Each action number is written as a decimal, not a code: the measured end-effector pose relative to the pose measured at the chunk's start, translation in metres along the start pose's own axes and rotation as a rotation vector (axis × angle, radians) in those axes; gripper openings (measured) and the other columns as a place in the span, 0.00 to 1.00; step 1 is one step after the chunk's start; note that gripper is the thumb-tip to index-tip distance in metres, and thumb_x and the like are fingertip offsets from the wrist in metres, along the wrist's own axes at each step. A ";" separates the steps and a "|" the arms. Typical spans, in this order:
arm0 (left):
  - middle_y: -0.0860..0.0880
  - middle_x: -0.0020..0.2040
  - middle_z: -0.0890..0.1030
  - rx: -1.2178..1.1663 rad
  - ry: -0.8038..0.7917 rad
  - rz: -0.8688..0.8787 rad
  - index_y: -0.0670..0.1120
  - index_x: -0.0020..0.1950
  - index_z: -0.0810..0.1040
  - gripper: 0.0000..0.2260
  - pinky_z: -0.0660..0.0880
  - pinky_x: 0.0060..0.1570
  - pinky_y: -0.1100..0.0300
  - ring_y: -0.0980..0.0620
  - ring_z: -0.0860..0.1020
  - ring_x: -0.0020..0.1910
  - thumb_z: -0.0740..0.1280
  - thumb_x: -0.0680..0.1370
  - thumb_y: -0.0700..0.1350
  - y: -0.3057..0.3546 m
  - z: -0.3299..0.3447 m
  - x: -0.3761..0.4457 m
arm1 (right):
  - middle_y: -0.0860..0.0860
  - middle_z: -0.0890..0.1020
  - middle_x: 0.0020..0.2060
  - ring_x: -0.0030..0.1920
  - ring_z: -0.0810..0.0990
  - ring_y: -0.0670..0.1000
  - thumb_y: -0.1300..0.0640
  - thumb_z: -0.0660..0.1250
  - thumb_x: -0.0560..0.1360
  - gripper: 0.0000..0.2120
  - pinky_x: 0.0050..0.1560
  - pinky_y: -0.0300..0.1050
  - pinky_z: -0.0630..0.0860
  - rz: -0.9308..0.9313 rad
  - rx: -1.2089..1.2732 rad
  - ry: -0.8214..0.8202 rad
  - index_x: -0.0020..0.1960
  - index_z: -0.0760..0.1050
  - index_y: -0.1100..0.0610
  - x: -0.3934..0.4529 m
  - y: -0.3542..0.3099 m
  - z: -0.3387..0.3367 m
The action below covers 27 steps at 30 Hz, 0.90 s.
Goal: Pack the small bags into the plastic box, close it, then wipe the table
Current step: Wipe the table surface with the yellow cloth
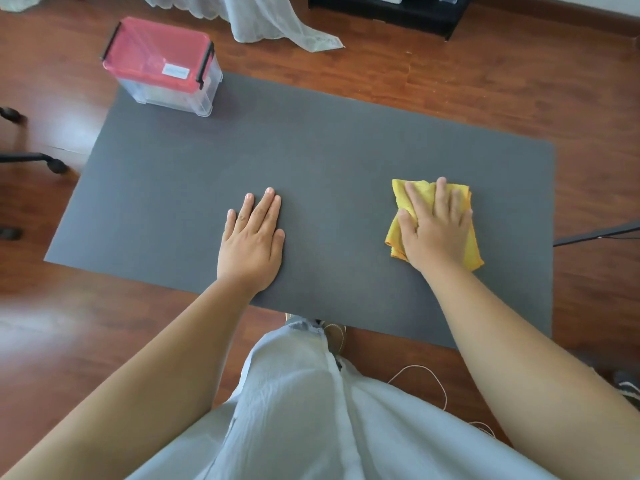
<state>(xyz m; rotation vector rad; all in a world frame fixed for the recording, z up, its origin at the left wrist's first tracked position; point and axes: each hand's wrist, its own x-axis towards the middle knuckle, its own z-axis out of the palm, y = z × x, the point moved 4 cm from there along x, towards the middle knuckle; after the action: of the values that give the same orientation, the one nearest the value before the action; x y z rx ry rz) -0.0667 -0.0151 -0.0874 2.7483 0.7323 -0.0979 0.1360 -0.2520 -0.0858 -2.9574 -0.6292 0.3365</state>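
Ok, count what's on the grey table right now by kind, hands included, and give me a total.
Plastic box with red lid on, at the far left corner: 1
Yellow cloth, under the right hand: 1
Hands flat on the table: 2, left hand and right hand
Loose small bags: 0
Total: 4

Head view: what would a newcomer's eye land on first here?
The yellow cloth stands out first, pressed flat under the right hand on the right side of the grey table. Next comes the clear plastic box with its red lid closed, at the far left corner. The left hand lies flat and empty near the front edge.
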 end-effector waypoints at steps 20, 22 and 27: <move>0.56 0.79 0.49 0.029 0.004 -0.078 0.53 0.79 0.48 0.26 0.44 0.74 0.45 0.47 0.46 0.78 0.45 0.81 0.55 -0.053 -0.010 -0.001 | 0.53 0.47 0.79 0.77 0.44 0.59 0.38 0.46 0.78 0.26 0.74 0.64 0.42 0.055 0.008 -0.038 0.76 0.53 0.35 0.054 -0.065 -0.003; 0.56 0.79 0.49 0.016 0.007 -0.076 0.52 0.79 0.49 0.25 0.45 0.74 0.45 0.47 0.46 0.78 0.45 0.82 0.55 -0.052 -0.012 -0.001 | 0.53 0.46 0.79 0.77 0.44 0.60 0.38 0.47 0.78 0.26 0.74 0.65 0.42 -0.110 -0.003 -0.057 0.76 0.52 0.36 0.041 -0.120 0.009; 0.56 0.79 0.49 -0.014 0.032 -0.126 0.52 0.79 0.50 0.25 0.44 0.74 0.48 0.48 0.46 0.78 0.47 0.82 0.53 -0.061 -0.014 0.000 | 0.55 0.47 0.79 0.77 0.47 0.61 0.38 0.49 0.79 0.26 0.73 0.65 0.42 -0.411 -0.058 -0.076 0.76 0.52 0.37 -0.035 -0.196 0.037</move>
<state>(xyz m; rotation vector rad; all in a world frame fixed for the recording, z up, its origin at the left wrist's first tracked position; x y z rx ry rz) -0.0975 0.0396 -0.0905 2.6951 0.9108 -0.0747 0.0202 -0.0865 -0.0868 -2.7792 -1.2443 0.3958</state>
